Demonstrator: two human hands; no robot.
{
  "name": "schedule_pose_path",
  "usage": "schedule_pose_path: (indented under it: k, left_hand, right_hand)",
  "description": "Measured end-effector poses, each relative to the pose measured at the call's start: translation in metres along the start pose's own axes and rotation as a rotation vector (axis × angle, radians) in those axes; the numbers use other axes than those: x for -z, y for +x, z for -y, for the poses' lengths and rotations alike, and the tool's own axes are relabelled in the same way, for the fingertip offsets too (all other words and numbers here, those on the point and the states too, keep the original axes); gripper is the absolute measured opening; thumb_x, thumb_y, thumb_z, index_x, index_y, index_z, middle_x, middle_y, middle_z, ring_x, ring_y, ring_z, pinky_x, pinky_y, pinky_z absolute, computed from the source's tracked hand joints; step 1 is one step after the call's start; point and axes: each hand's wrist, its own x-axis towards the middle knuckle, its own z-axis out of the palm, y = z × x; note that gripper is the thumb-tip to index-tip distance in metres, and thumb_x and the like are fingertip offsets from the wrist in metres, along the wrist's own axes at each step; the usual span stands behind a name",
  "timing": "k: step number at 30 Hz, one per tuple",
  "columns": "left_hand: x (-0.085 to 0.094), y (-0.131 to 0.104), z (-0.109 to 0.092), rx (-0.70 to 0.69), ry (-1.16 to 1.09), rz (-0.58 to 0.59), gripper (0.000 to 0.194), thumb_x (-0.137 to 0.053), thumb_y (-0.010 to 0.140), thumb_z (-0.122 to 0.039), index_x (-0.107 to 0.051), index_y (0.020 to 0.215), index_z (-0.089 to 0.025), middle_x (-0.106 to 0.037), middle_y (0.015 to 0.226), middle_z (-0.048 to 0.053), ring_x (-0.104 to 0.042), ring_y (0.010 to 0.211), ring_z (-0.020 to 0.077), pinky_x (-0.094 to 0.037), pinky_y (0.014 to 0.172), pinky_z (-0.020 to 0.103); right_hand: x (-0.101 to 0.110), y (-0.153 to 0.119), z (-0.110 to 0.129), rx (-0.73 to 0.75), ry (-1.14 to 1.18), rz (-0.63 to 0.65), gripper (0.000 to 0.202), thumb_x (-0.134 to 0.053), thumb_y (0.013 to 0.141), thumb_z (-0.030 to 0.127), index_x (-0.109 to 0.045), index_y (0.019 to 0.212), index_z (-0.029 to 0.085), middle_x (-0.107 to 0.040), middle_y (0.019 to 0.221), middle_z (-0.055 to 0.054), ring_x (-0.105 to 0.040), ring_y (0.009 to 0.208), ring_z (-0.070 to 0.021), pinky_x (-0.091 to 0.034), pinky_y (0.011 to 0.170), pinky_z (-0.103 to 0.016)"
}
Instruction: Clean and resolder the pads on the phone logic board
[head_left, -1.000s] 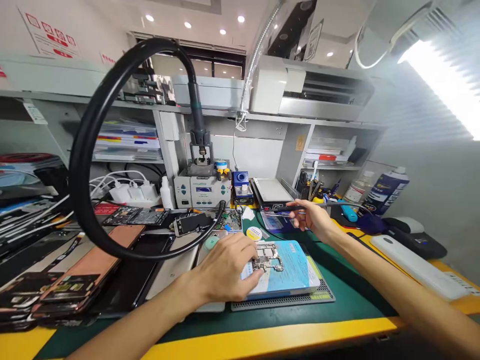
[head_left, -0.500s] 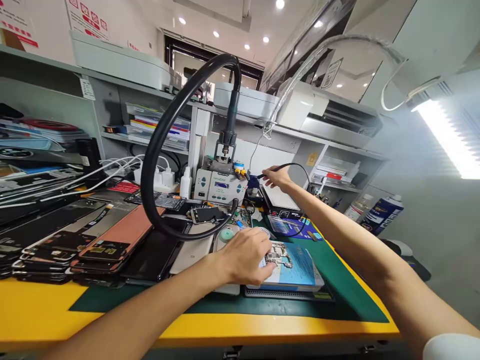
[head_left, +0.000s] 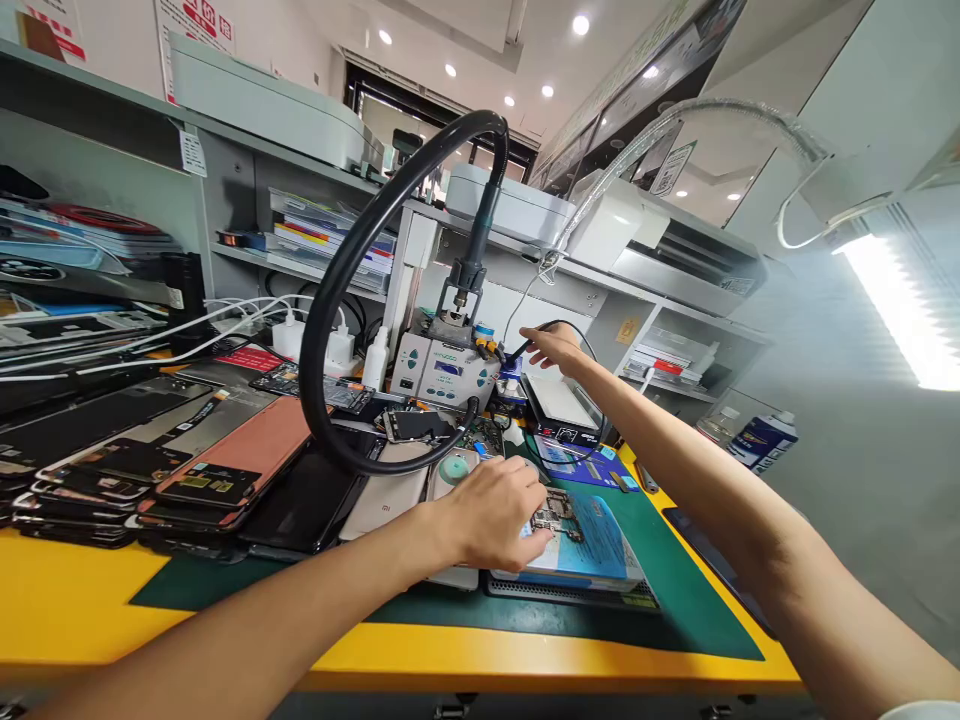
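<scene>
My left hand (head_left: 495,510) lies at the left end of a phone circuit board (head_left: 556,515), its thumb and fingers bent. What its hidden fingertips grip, if anything, cannot be made out. The board rests on a blue and white book or box (head_left: 609,545). Stretched forward, my right hand (head_left: 553,346) is closed on the black handle of a soldering iron (head_left: 519,353). The iron's tip end is down at a dark blue holder (head_left: 511,372), and its thin black cable (head_left: 592,350) loops out behind the hand.
A grey soldering station (head_left: 448,370) with a thick black hose (head_left: 319,300) arching high stands behind my left hand. Phone screens (head_left: 232,455) are piled on the left. A white-topped box (head_left: 562,400) sits beyond the green mat (head_left: 675,560). A bright lamp (head_left: 907,300) hangs at right.
The view has shifted slightly. My right hand still holds the soldering iron, which now points lower toward the holder. My left hand stays by the circuit board.
</scene>
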Motion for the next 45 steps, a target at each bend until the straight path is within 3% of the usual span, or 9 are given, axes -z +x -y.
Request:
schedule_pose_path:
  k: [8, 15, 21, 27, 36, 45]
  left_hand:
    - [0.001, 0.000, -0.001, 0.010, 0.015, 0.013, 0.036, -0.066, 0.099, -0.046, -0.066, 0.120, -0.016, -0.069, 0.121, 0.009, -0.068, 0.107, 0.0218, -0.060, 0.095, 0.045]
    - [0.001, -0.001, -0.001, 0.003, 0.009, -0.010, 0.035, -0.066, 0.099, -0.044, -0.066, 0.121, -0.016, -0.069, 0.120, 0.008, -0.068, 0.106, 0.0214, -0.060, 0.094, 0.044]
    - [0.003, -0.001, -0.001, 0.008, 0.033, 0.032, 0.036, -0.066, 0.099, -0.044, -0.065, 0.122, -0.016, -0.069, 0.122, 0.009, -0.068, 0.107, 0.0218, -0.060, 0.094, 0.044]
    - [0.005, -0.001, -0.002, 0.008, 0.038, 0.043, 0.035, -0.065, 0.100, -0.044, -0.066, 0.122, -0.016, -0.069, 0.121, 0.009, -0.068, 0.106, 0.0213, -0.060, 0.093, 0.043]
    - [0.008, 0.000, -0.004, 0.020, 0.028, 0.044, 0.035, -0.066, 0.100, -0.044, -0.066, 0.121, -0.016, -0.069, 0.121, 0.008, -0.068, 0.107, 0.0214, -0.060, 0.093, 0.044]
    - [0.005, -0.001, -0.001, 0.005, 0.002, 0.006, 0.032, -0.066, 0.099, -0.043, -0.067, 0.115, -0.016, -0.070, 0.115, 0.007, -0.068, 0.103, 0.0204, -0.060, 0.092, 0.043]
  right_hand:
    - [0.007, -0.018, -0.008, -0.015, 0.094, -0.020, 0.039, -0.069, 0.100, 0.036, -0.064, 0.134, 0.017, -0.067, 0.135, -0.012, -0.070, 0.112, -0.0269, -0.061, 0.093, -0.048]
    - [-0.006, -0.032, -0.026, -0.079, 0.268, -0.117, 0.039, -0.069, 0.101, 0.036, -0.064, 0.135, 0.018, -0.067, 0.135, -0.012, -0.070, 0.112, -0.0267, -0.061, 0.093, -0.048]
    - [-0.018, -0.031, -0.024, -0.100, 0.402, -0.156, 0.038, -0.068, 0.101, 0.036, -0.064, 0.135, 0.019, -0.066, 0.136, -0.012, -0.069, 0.113, -0.0266, -0.061, 0.093, -0.049]
    - [-0.012, -0.043, -0.028, -0.225, 0.450, 0.041, 0.040, -0.069, 0.101, 0.037, -0.063, 0.136, 0.018, -0.066, 0.136, -0.012, -0.069, 0.113, -0.0270, -0.061, 0.093, -0.049]
    - [0.034, -0.097, -0.049, -0.243, 0.275, 0.485, 0.037, -0.069, 0.101, 0.036, -0.064, 0.134, 0.018, -0.067, 0.133, -0.011, -0.070, 0.110, -0.0260, -0.061, 0.091, -0.047]
    - [0.075, -0.109, -0.083, -0.025, 0.143, 0.524, 0.031, -0.068, 0.101, 0.036, -0.067, 0.126, 0.017, -0.071, 0.122, -0.009, -0.072, 0.098, -0.0215, -0.063, 0.082, -0.041]
